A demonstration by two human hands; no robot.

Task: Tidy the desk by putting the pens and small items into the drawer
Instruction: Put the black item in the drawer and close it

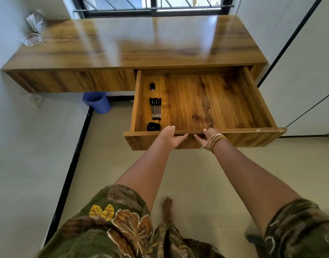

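Note:
The wooden drawer [200, 101] of the desk [133, 47] stands pulled out wide. Along its left side lie several black pens [155, 108] in a row, a small black item [152, 86] behind them and a black case [153, 126] at the front corner. My left hand [171, 136] and my right hand [208, 136] are both at the drawer's front panel [253, 138], palms against its face and thumbs resting on the top edge. Neither hand carries an object. The fingers are partly hidden under the panel.
A glass ashtray [32, 39] and a clear plastic holder [36, 19] stand at the desk's far left. A blue bin [97, 102] sits on the floor under the desk. A white cabinet [305, 75] is at the right; my bare foot [167, 207] is below.

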